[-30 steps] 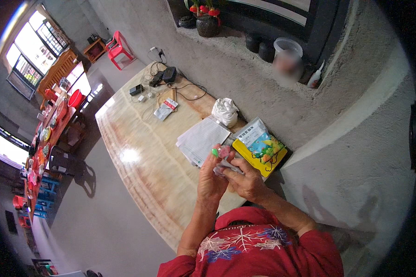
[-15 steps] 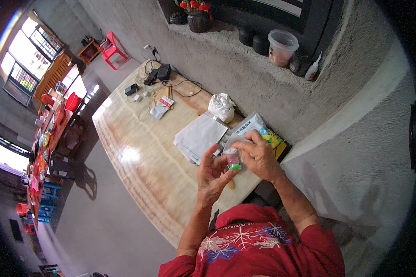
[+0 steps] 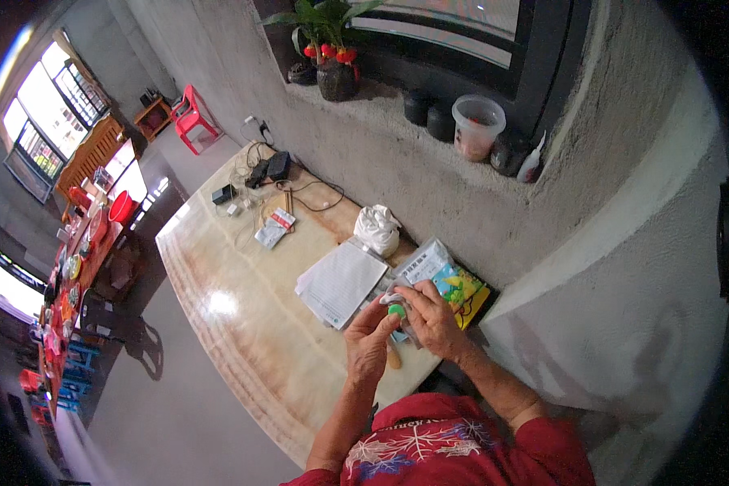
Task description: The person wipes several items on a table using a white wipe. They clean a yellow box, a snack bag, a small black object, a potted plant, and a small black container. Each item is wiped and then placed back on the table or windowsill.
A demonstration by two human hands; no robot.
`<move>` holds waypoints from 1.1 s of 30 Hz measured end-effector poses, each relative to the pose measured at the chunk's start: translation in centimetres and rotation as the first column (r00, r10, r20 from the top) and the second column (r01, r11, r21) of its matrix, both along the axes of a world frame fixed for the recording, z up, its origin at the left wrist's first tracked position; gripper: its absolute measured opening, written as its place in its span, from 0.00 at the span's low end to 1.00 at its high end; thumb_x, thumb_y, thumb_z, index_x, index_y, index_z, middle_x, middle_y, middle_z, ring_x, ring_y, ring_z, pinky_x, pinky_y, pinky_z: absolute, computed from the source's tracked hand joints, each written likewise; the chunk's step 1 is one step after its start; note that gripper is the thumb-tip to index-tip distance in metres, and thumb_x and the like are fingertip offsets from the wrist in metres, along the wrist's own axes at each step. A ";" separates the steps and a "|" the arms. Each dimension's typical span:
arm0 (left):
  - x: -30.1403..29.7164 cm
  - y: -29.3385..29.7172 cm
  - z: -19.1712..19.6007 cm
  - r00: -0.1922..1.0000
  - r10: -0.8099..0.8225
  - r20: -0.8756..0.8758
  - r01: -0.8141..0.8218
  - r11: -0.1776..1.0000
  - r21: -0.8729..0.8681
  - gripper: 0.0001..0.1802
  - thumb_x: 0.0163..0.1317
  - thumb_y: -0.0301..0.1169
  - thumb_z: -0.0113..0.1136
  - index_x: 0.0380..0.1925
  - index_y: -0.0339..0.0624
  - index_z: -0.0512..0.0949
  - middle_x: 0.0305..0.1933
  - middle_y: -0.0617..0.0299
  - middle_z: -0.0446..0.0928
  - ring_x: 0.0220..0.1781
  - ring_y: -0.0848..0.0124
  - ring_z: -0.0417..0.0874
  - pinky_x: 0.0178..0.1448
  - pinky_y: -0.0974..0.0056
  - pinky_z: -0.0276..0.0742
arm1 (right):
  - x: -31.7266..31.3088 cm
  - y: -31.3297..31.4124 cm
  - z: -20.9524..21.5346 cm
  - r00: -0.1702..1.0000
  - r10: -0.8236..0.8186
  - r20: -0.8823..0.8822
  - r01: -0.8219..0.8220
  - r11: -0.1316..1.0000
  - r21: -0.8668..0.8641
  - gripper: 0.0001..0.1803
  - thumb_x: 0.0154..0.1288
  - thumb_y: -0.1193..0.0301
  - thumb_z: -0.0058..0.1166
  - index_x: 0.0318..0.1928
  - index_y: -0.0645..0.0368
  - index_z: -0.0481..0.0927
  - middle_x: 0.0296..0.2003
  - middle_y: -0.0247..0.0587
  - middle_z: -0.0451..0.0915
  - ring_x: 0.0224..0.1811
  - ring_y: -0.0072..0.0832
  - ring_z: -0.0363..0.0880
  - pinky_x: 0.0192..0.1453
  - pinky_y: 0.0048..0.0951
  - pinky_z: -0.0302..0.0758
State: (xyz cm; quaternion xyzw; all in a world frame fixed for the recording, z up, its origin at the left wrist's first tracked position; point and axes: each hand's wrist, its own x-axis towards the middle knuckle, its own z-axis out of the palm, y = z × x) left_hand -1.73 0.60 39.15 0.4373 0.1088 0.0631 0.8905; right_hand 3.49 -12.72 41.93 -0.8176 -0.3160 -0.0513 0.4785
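Both hands are together over the near end of the marble-patterned table (image 3: 243,296). My left hand (image 3: 368,344) is closed on a small clear container with a green cap (image 3: 396,310); the thumb presses at the green cap. My right hand (image 3: 434,322) pinches a clear, crinkled plastic bag beside and around the container, its fingertips touching near the cap. Fingers hide most of the container and what is in it. Just beyond the hands lie white papers (image 3: 342,283) and a blue-and-yellow printed package (image 3: 449,279). A small wooden handle (image 3: 393,356) shows below the hands.
A white knotted bag (image 3: 377,230) stands by the wall. Farther along are a red-and-white packet (image 3: 275,228), black adapters (image 3: 278,166) and tangled cables. The window ledge holds a clear tub (image 3: 477,130) and a potted plant (image 3: 337,79). A red chair (image 3: 193,121) stands far off.
The small container has turned, so its green cap now faces up toward me. My right hand has come lower and closer against my left. The whole view has tilted up slightly.
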 end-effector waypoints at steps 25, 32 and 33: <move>25.3 -0.5 3.1 0.997 0.066 0.046 -0.056 0.979 -0.197 0.21 0.59 0.32 0.58 0.51 0.38 0.70 0.40 0.60 0.77 0.38 0.75 0.77 0.35 0.74 0.68 | 7.7 -9.0 -4.2 0.813 -0.010 -0.583 0.015 1.000 0.003 0.17 0.60 0.72 0.47 0.49 0.66 0.72 0.39 0.47 0.76 0.41 0.33 0.76 0.46 0.28 0.71; 35.0 0.8 4.6 0.953 0.226 0.200 -0.261 0.951 0.168 0.22 0.52 0.28 0.64 0.48 0.37 0.73 0.39 0.59 0.78 0.39 0.70 0.79 0.37 0.70 0.72 | 9.3 -10.0 -2.5 0.729 -0.093 -0.678 0.157 0.987 0.034 0.15 0.57 0.75 0.47 0.44 0.70 0.74 0.36 0.39 0.76 0.37 0.22 0.72 0.42 0.22 0.69; 36.3 0.8 5.1 0.937 0.269 0.223 -0.324 0.908 0.267 0.21 0.51 0.28 0.65 0.47 0.36 0.74 0.39 0.59 0.78 0.39 0.69 0.80 0.38 0.70 0.73 | 9.4 -10.3 -2.9 0.760 -0.103 -0.642 0.149 0.989 0.019 0.15 0.57 0.75 0.47 0.44 0.70 0.74 0.35 0.38 0.76 0.36 0.22 0.72 0.41 0.22 0.70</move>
